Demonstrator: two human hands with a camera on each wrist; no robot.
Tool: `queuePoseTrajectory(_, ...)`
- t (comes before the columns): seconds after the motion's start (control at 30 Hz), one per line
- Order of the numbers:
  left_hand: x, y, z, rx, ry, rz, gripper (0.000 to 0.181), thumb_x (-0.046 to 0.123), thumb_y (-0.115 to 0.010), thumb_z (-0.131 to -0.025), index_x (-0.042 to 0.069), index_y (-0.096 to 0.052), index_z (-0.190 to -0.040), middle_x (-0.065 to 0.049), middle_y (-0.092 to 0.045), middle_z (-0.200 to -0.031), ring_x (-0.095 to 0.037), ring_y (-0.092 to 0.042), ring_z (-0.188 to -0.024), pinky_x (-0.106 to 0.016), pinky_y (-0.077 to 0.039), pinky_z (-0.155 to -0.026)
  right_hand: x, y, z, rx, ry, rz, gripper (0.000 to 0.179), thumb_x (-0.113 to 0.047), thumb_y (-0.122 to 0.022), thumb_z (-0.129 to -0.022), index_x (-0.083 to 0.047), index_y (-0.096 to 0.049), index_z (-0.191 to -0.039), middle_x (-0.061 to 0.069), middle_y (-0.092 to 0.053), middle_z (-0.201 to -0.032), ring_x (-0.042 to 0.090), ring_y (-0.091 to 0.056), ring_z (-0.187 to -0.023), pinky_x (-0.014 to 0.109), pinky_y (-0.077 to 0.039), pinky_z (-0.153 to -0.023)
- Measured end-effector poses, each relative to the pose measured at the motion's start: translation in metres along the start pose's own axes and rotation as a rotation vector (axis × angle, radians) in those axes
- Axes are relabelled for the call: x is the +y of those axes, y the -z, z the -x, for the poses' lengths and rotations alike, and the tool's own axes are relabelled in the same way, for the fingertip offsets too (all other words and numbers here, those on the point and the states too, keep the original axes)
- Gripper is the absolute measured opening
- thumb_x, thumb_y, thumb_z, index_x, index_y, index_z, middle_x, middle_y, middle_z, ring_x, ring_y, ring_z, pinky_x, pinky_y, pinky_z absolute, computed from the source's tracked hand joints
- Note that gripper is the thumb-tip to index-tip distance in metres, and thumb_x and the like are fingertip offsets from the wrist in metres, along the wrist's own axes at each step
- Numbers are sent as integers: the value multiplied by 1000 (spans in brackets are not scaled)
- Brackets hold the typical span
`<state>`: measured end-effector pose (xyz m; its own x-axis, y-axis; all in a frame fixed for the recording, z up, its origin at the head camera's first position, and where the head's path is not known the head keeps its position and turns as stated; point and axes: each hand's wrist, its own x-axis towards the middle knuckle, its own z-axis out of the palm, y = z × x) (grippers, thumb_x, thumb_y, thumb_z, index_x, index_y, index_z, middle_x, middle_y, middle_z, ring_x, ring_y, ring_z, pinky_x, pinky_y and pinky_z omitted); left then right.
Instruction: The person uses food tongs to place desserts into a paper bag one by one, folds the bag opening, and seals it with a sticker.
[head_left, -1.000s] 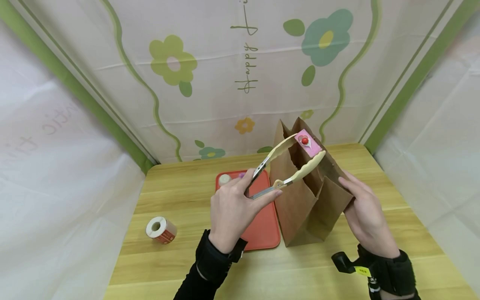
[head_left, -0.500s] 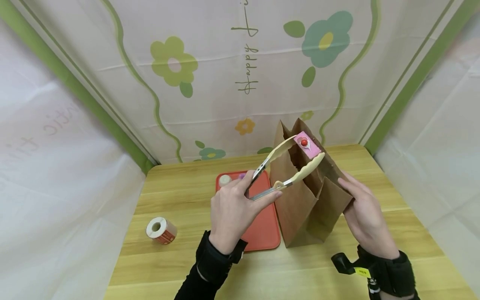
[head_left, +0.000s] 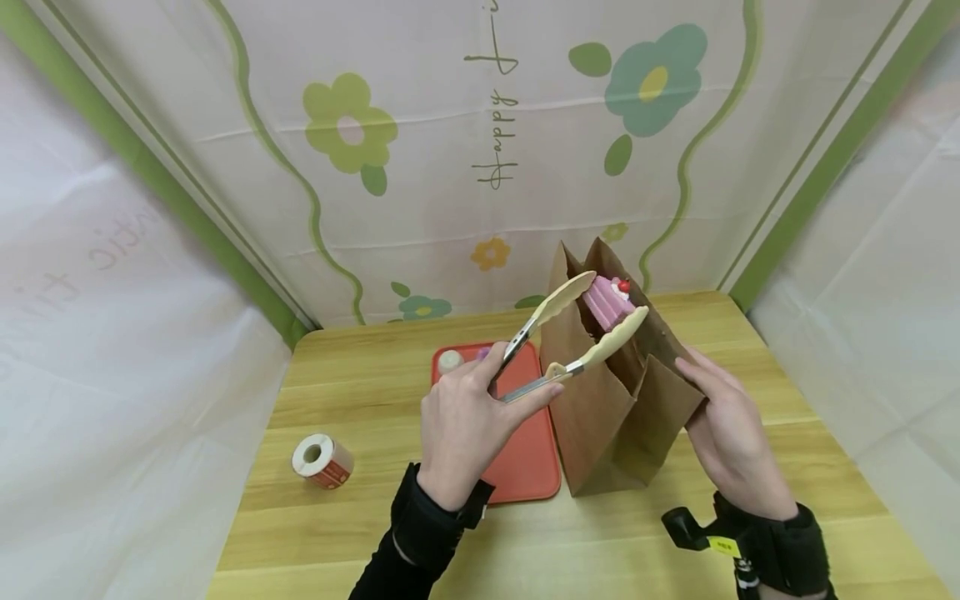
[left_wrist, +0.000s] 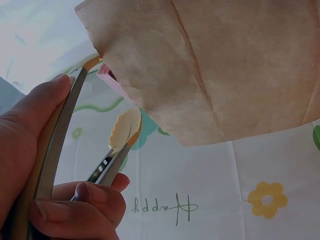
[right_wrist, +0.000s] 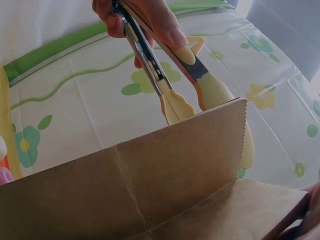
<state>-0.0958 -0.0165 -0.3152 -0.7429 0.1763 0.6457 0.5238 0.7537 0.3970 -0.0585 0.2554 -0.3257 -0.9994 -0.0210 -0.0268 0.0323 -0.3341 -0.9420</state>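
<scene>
My left hand (head_left: 463, 421) grips a pair of tongs (head_left: 536, 379) with steel arms and cream scalloped tips, spread apart over the mouth of a brown paper bag (head_left: 600, 417). Between the tips, a pink cake slice (head_left: 606, 302) with a red cherry on top tilts on its side at the bag's opening; whether either tip touches it, I cannot tell. My right hand (head_left: 731, 425) holds the bag's right side by its upper edge, thumb at the rim. In the left wrist view, the bag hides most of the pink cake slice (left_wrist: 112, 80).
A red tray (head_left: 525, 467) lies left of the bag, with a whitish round piece (head_left: 450, 360) and a purple piece (head_left: 483, 353) partly behind the left hand. A label roll (head_left: 322, 461) stands farther left on the wooden table (head_left: 300, 542). Flowered cloth surrounds the table.
The cake slice has tipped over between the tong tips, its pink side now facing up and the cherry turned to the right. Both hands and the bag have stayed nearly still.
</scene>
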Motion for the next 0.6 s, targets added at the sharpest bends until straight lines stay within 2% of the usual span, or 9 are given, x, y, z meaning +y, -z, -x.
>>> queuePoseTrajectory(0.43,-1,0,1,7,2,6,56,67,-73,-75,20,-71,-104,10,-30,-54,-6,-27,-47,-26,-22,-39,-1,-1,0,6,-2,5,61,-28,-38,-109,-1,-10,-157,15,-6,-161,27,-11,-145,26,-30,-104)
queuePoseTrajectory(0.6,-2,0,2,27,-10,5,59,66,-76,-73,17,-73,-107,11,-32,-55,-5,-29,-47,-25,-22,-40,0,-1,0,14,-9,2,62,-28,-38,-109,-1,-9,-157,15,-6,-161,26,-12,-144,25,-31,-103)
